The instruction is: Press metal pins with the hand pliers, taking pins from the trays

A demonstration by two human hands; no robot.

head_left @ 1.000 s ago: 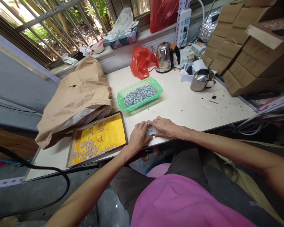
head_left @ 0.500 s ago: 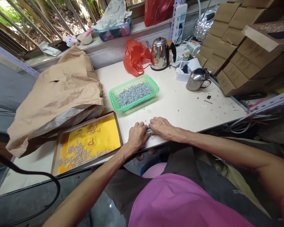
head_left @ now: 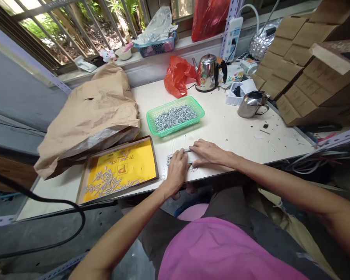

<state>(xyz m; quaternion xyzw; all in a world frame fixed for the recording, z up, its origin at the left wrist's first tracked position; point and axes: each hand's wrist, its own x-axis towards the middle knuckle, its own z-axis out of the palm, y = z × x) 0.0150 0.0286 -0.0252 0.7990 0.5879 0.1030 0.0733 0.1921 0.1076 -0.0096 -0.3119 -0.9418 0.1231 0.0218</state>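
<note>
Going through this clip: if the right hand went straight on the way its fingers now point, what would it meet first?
Probably the left hand, just ahead of the right hand's fingertips. Depth is unclear, though, and those fingertips may already be on the narrow metal strip lying under both hands.

Head camera, worn high, faces forward and down onto near workbench (head_left: 236, 144), window (head_left: 72, 27) beyond.

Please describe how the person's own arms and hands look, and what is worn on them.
The left hand and the right hand are bare, without gloves, and the forearms are uncovered as well. No watch, bracelet, cable or marking shows on them. The nearest clothing is a loose pink top.
</note>
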